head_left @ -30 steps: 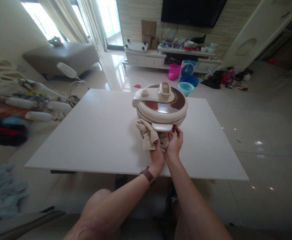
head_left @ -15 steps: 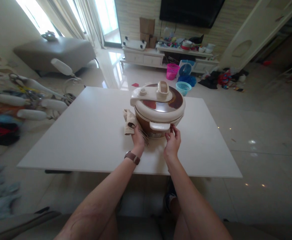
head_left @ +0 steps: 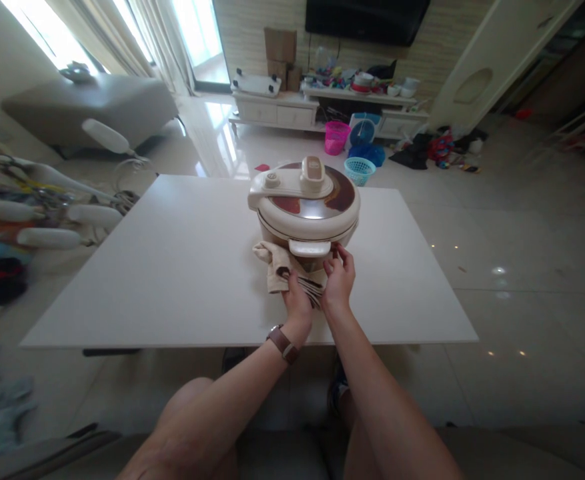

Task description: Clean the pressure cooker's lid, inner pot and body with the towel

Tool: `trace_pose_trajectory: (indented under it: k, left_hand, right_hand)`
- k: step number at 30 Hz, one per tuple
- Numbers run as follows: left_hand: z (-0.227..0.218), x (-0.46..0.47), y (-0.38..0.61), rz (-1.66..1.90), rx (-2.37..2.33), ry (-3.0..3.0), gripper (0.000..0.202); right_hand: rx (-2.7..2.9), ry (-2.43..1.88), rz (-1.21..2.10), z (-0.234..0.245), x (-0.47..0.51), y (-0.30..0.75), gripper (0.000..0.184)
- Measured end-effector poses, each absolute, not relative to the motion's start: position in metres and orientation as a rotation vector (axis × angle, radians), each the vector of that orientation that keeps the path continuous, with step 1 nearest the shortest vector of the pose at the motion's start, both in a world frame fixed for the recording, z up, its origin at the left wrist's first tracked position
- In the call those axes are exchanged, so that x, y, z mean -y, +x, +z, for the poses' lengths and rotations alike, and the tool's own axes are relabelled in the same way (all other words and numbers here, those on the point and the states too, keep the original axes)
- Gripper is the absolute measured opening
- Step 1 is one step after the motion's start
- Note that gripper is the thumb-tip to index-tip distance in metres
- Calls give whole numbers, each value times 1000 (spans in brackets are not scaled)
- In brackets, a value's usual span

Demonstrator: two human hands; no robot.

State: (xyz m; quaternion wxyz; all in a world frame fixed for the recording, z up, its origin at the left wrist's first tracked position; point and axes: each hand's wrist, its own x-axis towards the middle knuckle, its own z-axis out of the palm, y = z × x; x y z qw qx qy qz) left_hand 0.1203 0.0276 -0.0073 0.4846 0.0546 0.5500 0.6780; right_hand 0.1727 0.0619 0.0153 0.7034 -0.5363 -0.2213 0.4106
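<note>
A cream and brown electric pressure cooker (head_left: 292, 217) stands on the white table with its lid on and a pale handle (head_left: 309, 249) at its front. My left hand (head_left: 298, 303) grips a folded beige cloth (head_left: 278, 275) with dark-edged layers, held low in front of the cooker, below the handle. A brown-strapped watch is on that wrist. Close by on the right, my right hand (head_left: 339, 277) has its bent fingers apart at the right end of the handle, against the cooker's lower side. Their tips are partly hidden.
The white table (head_left: 197, 267) has its near edge just before my knees. Beyond it on the floor are a light blue basket (head_left: 359, 171) and a pink basket (head_left: 337, 138). A cluttered low cabinet (head_left: 295, 117) lines the wall. White padded bars (head_left: 49, 238) lie left of the table.
My left hand has moved the cloth right and toward me, from the cooker's left side to its front, close to my right hand. My right hand stays near the handle. The view has shifted slightly.
</note>
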Motion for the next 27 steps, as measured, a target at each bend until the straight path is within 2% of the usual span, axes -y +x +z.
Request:
trace_pose_trajectory:
  k: [7,12,17,22,27]
  left_hand:
    - [-6,-76,66,1680,-1419,20,35]
    - [-7,-105,27,1676,-1370,182,35]
    - [-2,-72,57,1854,-1460,458,41]
    - [-7,-30,104,1728,-1533,647,43]
    - [-1,-41,97,1731,-1559,652,48]
  right_hand:
    - [468,-1215,941,16,-63,177,44]
    - [471,-1236,939,15,-64,179,44]
    - [502,-1241,898,9,-67,179,42]
    - [498,-1214,880,7,-67,176,42]
    - [475,-1207,902,9,-66,173,44]
